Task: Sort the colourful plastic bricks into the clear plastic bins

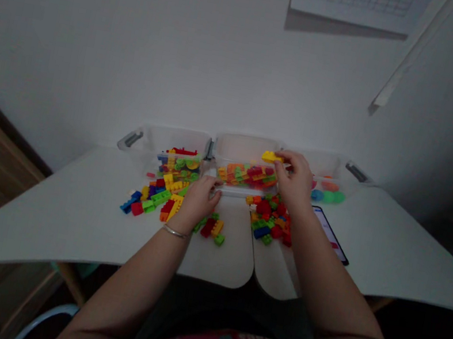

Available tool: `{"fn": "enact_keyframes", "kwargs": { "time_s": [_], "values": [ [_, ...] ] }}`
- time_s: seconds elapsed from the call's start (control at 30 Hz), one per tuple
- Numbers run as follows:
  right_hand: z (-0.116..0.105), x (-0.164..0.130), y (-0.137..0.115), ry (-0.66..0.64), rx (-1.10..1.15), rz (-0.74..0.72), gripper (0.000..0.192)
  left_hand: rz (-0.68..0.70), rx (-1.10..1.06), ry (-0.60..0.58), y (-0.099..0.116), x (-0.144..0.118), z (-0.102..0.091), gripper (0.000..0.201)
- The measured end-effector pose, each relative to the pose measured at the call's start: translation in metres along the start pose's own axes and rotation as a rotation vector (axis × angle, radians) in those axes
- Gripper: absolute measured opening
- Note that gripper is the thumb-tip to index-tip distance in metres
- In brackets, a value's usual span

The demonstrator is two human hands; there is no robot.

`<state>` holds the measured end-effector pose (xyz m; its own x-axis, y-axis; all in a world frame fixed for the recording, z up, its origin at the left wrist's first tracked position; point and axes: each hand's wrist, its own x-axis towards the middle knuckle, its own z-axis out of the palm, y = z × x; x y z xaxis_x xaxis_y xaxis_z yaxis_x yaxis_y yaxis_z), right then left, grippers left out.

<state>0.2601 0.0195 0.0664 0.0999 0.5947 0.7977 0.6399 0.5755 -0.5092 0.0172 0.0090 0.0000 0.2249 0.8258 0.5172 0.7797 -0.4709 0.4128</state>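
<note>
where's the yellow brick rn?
Head view, right of centre: the yellow brick is pinched in the right hand, held over the middle clear bin against the wall.

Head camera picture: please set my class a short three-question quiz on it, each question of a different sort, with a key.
1. True or false: the right hand holds a yellow brick above the middle clear bin.
2. Which object lies on the white table to the right of the right forearm? A) a phone B) a book C) a cup
3. Fill in: the left hand wears a ____ on its wrist.

Key
1. True.
2. A.
3. Bracelet; that hand rests near the front edge of the middle clear bin, among loose bricks.
</note>
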Motion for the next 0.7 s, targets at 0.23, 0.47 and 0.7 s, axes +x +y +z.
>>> {"fn": "enact_keyframes", "kwargs": {
  "time_s": [0.23,0.47,0.7],
  "values": [
    [0.008,0.016,0.014,-0.076,-0.285,0.069,0.027,-0.100,0.017,0.002,-0.002,0.000,0.000,0.021],
    [0.016,0.013,0.011,-0.333,-0.553,0.068,0.037,-0.120,0.036,-0.021,-0.001,0.000,-0.001,0.023],
    [0.018,0.009,0.012,-0.367,-0.555,-0.007,0.038,-0.158,0.066,-0.094,0.001,-0.003,-0.002,0.021]
  ]
}}
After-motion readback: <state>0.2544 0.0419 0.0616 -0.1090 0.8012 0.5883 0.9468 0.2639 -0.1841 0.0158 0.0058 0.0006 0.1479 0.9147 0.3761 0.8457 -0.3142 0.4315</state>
